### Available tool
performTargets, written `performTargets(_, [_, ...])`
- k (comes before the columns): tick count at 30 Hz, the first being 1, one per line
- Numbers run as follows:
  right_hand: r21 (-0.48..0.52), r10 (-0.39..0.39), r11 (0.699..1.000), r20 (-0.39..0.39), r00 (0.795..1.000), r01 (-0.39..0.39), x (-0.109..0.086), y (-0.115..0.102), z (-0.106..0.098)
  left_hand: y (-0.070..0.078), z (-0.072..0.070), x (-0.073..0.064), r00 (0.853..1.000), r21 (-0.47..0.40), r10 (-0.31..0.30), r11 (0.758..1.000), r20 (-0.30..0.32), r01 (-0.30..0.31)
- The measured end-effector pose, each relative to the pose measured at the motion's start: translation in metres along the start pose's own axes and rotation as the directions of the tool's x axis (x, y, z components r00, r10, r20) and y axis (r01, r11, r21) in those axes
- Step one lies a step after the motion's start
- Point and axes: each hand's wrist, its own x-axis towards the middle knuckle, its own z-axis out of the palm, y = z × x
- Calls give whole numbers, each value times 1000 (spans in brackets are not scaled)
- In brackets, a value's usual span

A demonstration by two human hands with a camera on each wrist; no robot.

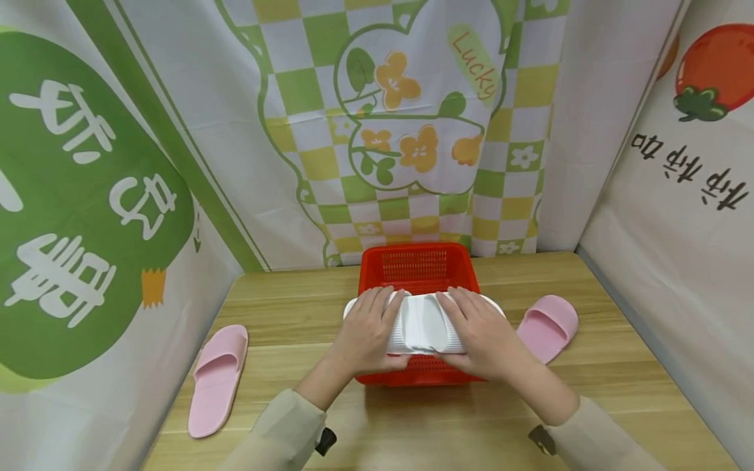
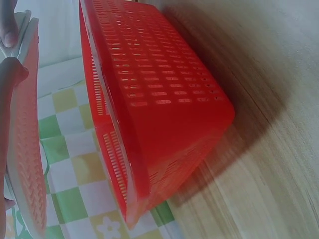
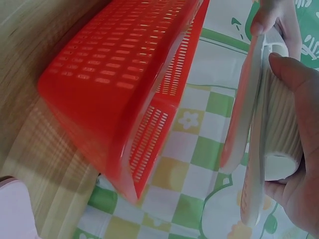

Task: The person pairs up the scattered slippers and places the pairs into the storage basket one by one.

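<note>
Head view, and here we are: left hand and right hand, grip curled round the white slippers above the red basket, mid-way along the worktop's far edge, apparently a two-handed carrying step, any next move calling for matched hands.

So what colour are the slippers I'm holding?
The held slippers are white; the head view shows this best.
</note>
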Motion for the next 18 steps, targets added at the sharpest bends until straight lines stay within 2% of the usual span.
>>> performTargets(6, [-5,-8,1000,-27,1000,8,4,-3,2,1,0,3,1000,13,1,1000,15,-1])
performTargets(18, [-6,1,1000,-8,1000,-1,10,-9,-1,3,-4,6,1000,35,4,999,19,-5])
